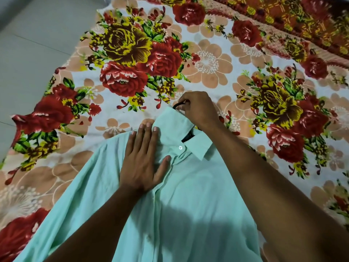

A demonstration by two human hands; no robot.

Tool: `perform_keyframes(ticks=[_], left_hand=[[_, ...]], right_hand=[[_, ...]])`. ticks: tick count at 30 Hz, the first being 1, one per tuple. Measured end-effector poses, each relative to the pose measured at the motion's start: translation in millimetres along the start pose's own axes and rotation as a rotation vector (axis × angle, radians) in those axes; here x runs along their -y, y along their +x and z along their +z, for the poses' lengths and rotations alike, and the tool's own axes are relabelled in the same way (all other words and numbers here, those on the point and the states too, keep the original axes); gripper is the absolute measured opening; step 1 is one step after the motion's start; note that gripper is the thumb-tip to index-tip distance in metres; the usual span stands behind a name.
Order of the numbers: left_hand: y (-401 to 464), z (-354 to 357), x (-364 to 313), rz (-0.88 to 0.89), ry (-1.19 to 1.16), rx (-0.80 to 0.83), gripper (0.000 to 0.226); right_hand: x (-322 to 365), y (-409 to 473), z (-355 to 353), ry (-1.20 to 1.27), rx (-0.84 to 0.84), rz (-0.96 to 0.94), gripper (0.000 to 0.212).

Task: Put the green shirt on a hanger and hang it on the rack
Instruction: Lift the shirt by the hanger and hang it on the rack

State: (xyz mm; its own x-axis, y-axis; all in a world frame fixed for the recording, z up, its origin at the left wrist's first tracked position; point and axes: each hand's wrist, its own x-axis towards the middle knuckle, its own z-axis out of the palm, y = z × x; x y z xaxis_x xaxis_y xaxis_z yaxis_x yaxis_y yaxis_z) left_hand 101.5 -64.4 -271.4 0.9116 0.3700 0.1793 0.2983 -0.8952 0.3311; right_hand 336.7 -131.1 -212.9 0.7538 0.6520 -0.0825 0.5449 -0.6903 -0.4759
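The mint-green shirt (188, 195) lies front up on the bed, collar pointing away from me. A black hanger (179, 105) is inside it; only its hook above the collar and a dark bit in the collar opening show. My left hand (143, 161) presses flat on the shirt's left shoulder just below the collar, fingers straight. My right hand (198, 110) grips the hanger's hook at the top of the collar. No rack is in view.
The shirt rests on a floral bedsheet (207, 63) with red and yellow roses. A red and orange patterned cloth (292, 17) lies along the far right. Grey floor (37, 44) shows beyond the bed's left edge.
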Motion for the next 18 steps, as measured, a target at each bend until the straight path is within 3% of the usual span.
perform_keyframes(ticks=[6, 10, 13, 18], left_hand=[[0, -1, 0, -0.025, 0.013, 0.008, 0.086], [-1, -3, 0, -0.024, 0.022, 0.033, 0.084], [-1, -3, 0, -0.019, 0.020, 0.034, 0.084], [-1, -5, -2, -0.021, 0.014, 0.011, 0.083]], right_hand=[[-1, -12, 2, 0.039, -0.024, -0.023, 0.023], [-23, -39, -21, 0.141, -0.124, 0.137, 0.028], [-42, -66, -32, 0.143, 0.031, 0.281, 0.021], [-42, -83, -35, 0.189, 0.230, 0.178, 0.031]])
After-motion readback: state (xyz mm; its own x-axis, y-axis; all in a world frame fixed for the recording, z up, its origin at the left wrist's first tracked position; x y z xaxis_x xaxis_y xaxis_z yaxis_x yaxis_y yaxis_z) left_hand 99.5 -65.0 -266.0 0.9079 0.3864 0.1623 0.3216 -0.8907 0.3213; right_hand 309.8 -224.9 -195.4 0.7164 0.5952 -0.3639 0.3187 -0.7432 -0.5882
